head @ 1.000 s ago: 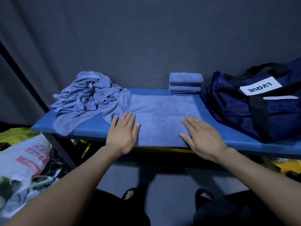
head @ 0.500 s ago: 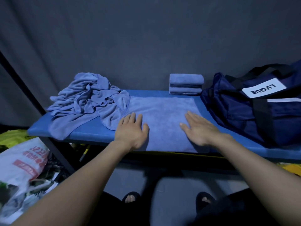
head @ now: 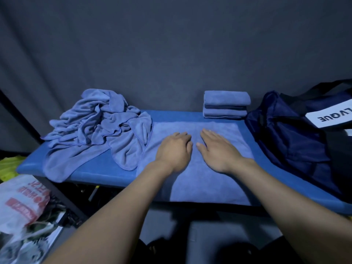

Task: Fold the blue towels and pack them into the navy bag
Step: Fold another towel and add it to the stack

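Note:
A blue towel [head: 219, 180] lies spread flat across the middle of the blue bench [head: 91, 168]. My left hand [head: 174, 149] and my right hand [head: 217, 149] both rest palm down on it, side by side near its centre, fingers straight. A crumpled heap of blue towels [head: 97, 122] sits at the bench's left end, one corner draped over the flat towel's left edge. Two folded towels [head: 225, 104] are stacked at the back. The navy bag [head: 291, 141] with a white label stands at the right end.
A dark curtain hangs right behind the bench. On the floor to the left lie a white plastic bag [head: 21, 204] with red print and something yellow [head: 9, 164]. My feet show below the bench's front edge.
Both hands have slid forward from the towel's near edge and inward toward its centre, now almost touching. The view has moved closer to the bench.

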